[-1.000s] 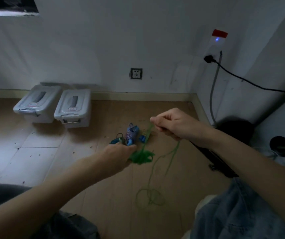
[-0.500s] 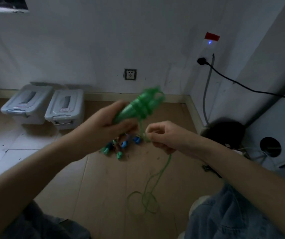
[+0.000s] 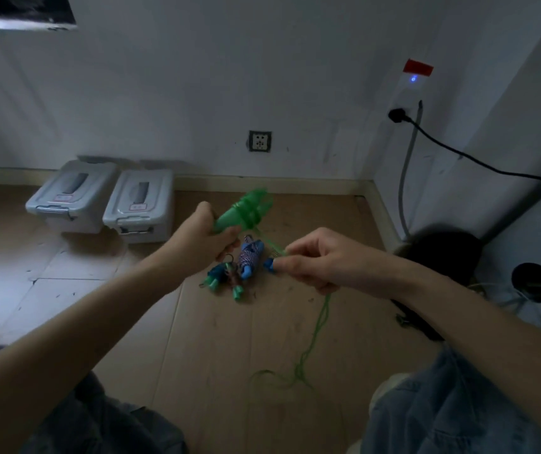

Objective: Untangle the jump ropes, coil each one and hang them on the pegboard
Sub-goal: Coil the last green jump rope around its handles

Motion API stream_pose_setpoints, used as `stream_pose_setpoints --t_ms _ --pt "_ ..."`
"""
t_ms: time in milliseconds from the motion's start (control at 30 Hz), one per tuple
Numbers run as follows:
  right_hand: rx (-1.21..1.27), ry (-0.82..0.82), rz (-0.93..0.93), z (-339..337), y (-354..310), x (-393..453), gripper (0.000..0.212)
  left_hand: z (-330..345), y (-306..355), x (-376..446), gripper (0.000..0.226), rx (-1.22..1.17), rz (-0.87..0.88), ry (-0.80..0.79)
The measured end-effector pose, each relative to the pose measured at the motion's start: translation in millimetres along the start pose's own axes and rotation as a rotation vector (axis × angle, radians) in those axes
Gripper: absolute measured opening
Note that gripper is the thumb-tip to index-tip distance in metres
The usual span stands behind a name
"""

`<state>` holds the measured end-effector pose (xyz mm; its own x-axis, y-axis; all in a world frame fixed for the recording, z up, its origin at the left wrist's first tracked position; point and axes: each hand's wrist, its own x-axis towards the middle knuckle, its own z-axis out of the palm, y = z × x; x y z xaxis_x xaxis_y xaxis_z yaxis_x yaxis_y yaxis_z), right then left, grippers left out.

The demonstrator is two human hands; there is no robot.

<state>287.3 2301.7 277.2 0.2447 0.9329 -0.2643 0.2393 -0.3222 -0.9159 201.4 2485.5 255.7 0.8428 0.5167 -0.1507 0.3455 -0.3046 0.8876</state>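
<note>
My left hand (image 3: 203, 235) grips the green jump rope handles (image 3: 246, 211), held up and tilted, with a few turns of green cord wound round them. From the handles the green cord (image 3: 315, 332) runs to my right hand (image 3: 318, 260), which pinches it, then hangs down to a loose loop on the floor. Below my hands lie a coiled blue-and-white rope (image 3: 250, 257) and a dark teal rope bundle (image 3: 221, 278) on the wood floor. No pegboard is in view.
Two grey lidded storage boxes (image 3: 138, 204) stand by the back wall at left. A wall socket (image 3: 259, 141) is behind. A black cable (image 3: 478, 162) and a dark round object (image 3: 442, 253) fill the right corner. My denim-clad knees (image 3: 452, 407) are at the bottom.
My left hand rose from near the floor with the green handles and now holds them up. My right hand shifted right and pulled the cord out from the handles.
</note>
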Motion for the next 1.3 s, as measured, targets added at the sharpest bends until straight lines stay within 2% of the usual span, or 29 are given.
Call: stream_pose_setpoints --t_ms 67,133,267,367,433,533,667,733,800,867,933,1033,1100,1167,1300 --pt "-0.046 -0.110 0.018 7.4 -1.8 1.1 0.036 9.6 -6.4 4.7 0.023 0.125 0.019 0.015" --pt "-0.094 -0.102 0.012 9.4 -4.6 2.9 0.033 16.7 -12.3 6.3 0.025 0.257 0.065 -0.006" --pt "0.032 0.193 -0.003 -5.7 -3.6 4.5 0.040 27.3 -20.0 0.2 0.028 0.625 0.188 -0.212" --pt "0.010 0.252 0.020 -7.7 1.7 4.7 0.042 33.4 -19.9 -11.7 0.035 0.734 0.265 -0.435" --pt "-0.023 0.340 0.071 -8.4 5.4 7.8 0.043 35.7 -15.3 -21.7 0.037 0.706 0.339 -0.574" --pt "-0.058 0.438 0.106 -13.4 7.1 9.4 0.045 28.6 -2.3 -33.8 0.028 0.612 0.404 -0.687" --pt "-0.225 0.320 0.142 -10.7 6.8 5.5 0.039 9.2 13.2 -41.7 0.024 0.393 0.482 -0.827" --pt "-0.236 0.277 0.156 -11.8 7.4 3.0 0.045 0.7 19.7 -41.5 0.017 0.240 0.476 -0.833" --pt "-0.195 0.306 0.120 -15.7 8.2 0.4 0.050 -5.8 23.5 -39.9 0.012 0.114 0.463 -0.809" --pt "-0.154 0.293 0.086 -15.6 9.1 -0.2 0.040 -10.4 24.6 -38.3 0.017 0.031 0.442 -0.766" --pt "-0.094 0.243 0.054 -9.8 10.6 2.1 0.042 -13.8 23.9 -34.6 0.023 -0.064 0.376 -0.641" --pt "-0.088 0.276 0.003 -3.9 6.5 3.6 0.044 -15.4 18.4 -23.1 0.021 -0.149 0.213 -0.402" --pt "-0.233 0.243 -0.051 -0.1 0.3 3.0 0.035 -11.8 11.7 -14.7 0.013 -0.137 0.106 -0.282" --pt "-0.395 0.221 -0.112 4.2 -3.9 2.9 0.032 -8.2 5.8 -10.6 0.012 -0.024 0.062 -0.241" --pt "-0.499 0.351 -0.173 3.2 -7.0 2.4 0.037 -2.8 -1.5 -12.7 0.018 0.312 0.188 -0.481"
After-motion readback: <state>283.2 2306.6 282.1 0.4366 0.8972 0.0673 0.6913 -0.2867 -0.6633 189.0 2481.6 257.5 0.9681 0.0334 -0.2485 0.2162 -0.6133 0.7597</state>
